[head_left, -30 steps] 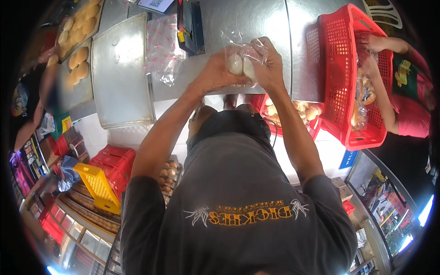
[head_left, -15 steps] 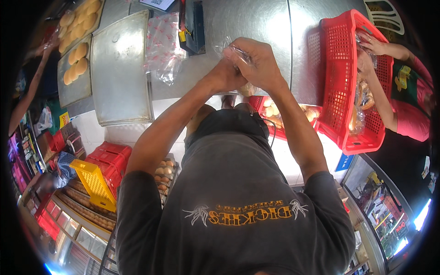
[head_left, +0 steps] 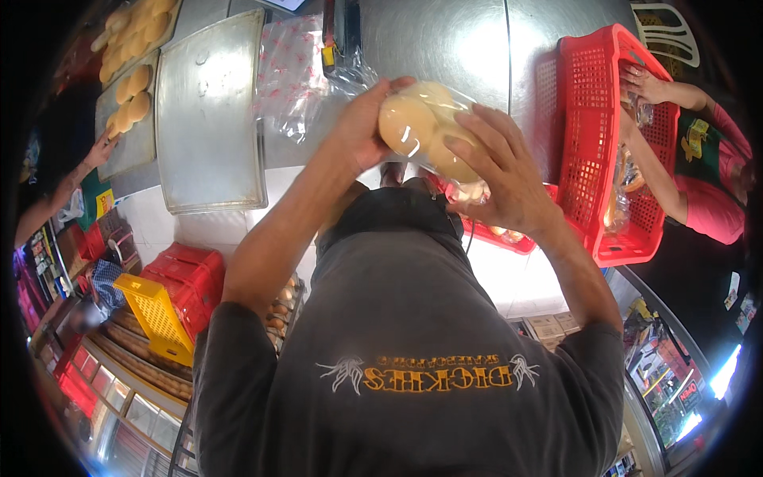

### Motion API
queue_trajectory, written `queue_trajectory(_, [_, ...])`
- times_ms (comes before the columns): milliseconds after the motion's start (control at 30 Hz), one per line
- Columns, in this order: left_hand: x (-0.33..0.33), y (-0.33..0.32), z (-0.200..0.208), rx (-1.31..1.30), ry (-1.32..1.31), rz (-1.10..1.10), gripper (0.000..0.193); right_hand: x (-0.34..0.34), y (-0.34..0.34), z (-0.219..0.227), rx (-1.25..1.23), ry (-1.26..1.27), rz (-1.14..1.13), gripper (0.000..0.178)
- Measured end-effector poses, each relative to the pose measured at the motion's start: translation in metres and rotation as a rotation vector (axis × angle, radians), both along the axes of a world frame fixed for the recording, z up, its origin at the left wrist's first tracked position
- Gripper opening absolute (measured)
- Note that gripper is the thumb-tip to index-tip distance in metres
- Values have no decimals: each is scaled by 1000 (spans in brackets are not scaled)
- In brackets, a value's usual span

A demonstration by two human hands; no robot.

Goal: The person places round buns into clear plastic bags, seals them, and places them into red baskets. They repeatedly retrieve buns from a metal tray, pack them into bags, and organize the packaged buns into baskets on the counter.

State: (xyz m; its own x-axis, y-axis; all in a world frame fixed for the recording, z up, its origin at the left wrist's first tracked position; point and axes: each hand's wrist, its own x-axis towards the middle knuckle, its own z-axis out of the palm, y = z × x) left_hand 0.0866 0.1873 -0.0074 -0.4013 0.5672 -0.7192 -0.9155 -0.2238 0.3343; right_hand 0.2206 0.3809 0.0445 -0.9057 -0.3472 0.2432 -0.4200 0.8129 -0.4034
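Note:
A clear plastic bag of round golden buns [head_left: 408,127] is raised above the near edge of the steel table. My left hand [head_left: 364,123] grips it at its left side, fingers closed round the plastic. Beyond that hand the loose end of the bag sticks out to the upper left. At the bag's right side my right hand [head_left: 513,175] has its fingers spread and stretched out. Its fingertips overlap the bag's edge; whether they press on it I cannot tell.
Left on the steel table [head_left: 413,32] lie a bare metal tray [head_left: 211,119], trays of buns [head_left: 131,95] and printed plastic bags [head_left: 290,67]. A red crate [head_left: 588,119] stands right, a co-worker's hands [head_left: 644,83] inside it. Another red crate [head_left: 520,245] with bread sits below the table edge.
My hands were together over crumpled plastic; now they are apart, with the bagged buns plainly visible. My right hand has moved right and nearer, its fingers spreading. The left co-worker's hand has come nearer.

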Motion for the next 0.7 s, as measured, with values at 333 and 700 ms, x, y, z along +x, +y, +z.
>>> queue_trajectory(333, [10,-14,-2,130,210,56,57,20,-18,-13,-384,-215,-309,99])
queue_trajectory(700, [21,-40,9,44,171,146,55,23,-26,-32,-680,-508,-341,92])
